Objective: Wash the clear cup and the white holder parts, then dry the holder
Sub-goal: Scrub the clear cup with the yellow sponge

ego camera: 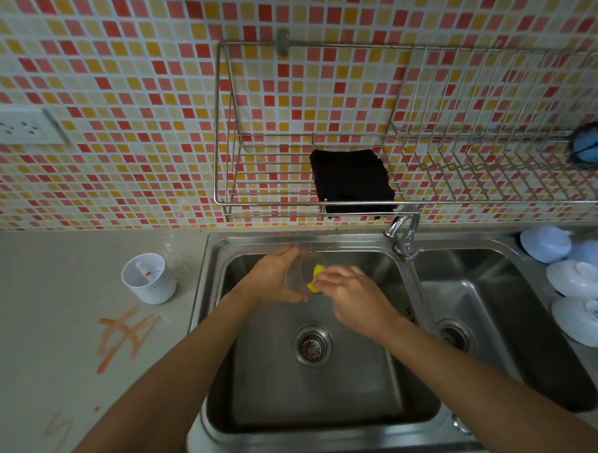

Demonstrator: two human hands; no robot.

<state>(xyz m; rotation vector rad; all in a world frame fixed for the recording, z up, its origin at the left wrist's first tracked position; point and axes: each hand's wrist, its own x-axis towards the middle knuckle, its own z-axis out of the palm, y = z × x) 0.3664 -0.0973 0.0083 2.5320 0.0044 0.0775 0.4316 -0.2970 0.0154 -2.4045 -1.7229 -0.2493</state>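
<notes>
Tilting toward the right hand [351,297], the clear cup [300,276] was gripped by the left hand [276,276] over the sink [317,398]; a yellow sponge [315,278], pinched in right fingers, was pressed into its mouth.

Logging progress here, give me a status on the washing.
Left hand holds clear cup over sink. Right hand scrubs it with yellow sponge. White holder waits on counter. Nothing in the way.

yellow sponge [314,278], white holder [148,278], blk cloth [352,182]
</notes>
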